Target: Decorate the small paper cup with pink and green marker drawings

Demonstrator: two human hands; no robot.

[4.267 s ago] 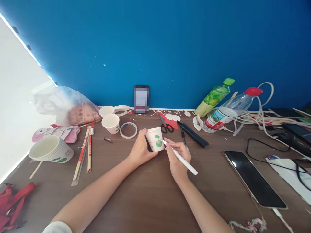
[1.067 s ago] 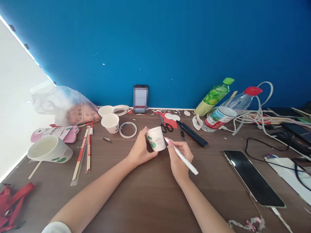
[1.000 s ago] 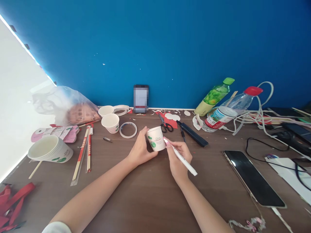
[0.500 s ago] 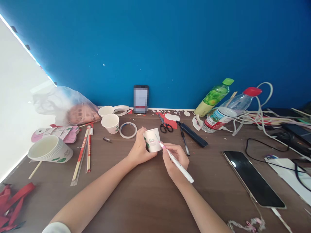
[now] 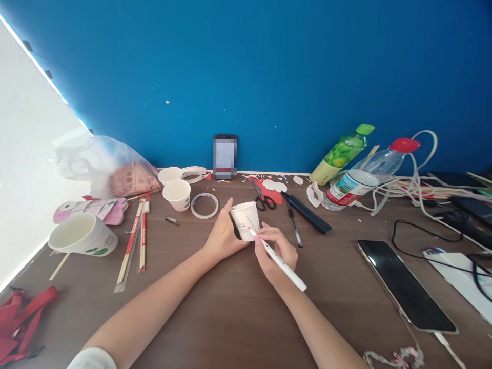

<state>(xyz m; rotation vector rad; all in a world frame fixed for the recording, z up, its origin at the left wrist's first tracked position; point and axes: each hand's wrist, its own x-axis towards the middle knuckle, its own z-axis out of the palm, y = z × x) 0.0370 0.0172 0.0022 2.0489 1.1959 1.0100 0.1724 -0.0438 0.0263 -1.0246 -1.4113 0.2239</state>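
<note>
A white paper cup [image 5: 245,218] with printed lettering stands at the middle of the table, its open rim up. My left hand [image 5: 226,233] wraps round the cup's left side, thumb low at the front. In my right hand [image 5: 277,251] is a white marker [image 5: 282,265] with a pink tip. That tip is at the cup's front wall, by the lettering; I cannot tell whether it touches. Behind the cup lie black-handled scissors [image 5: 265,201] on red paper [image 5: 274,195]. A roll of tape [image 5: 204,206] lies to the left of the cup.
Two paper cups [image 5: 177,195] stand at the back left, and a cup stack [image 5: 82,236] lies nearer, beside wrapped chopsticks [image 5: 128,248]. Rightward are a black pen [image 5: 295,225], a black case [image 5: 307,212], two bottles [image 5: 351,187], a phone [image 5: 405,284] and cables. Another phone [image 5: 225,156] leans on the wall.
The cup has turned in my left hand, so its green leaf print no longer shows and its lettering sits further left. The marker tip has moved slightly left and down.
</note>
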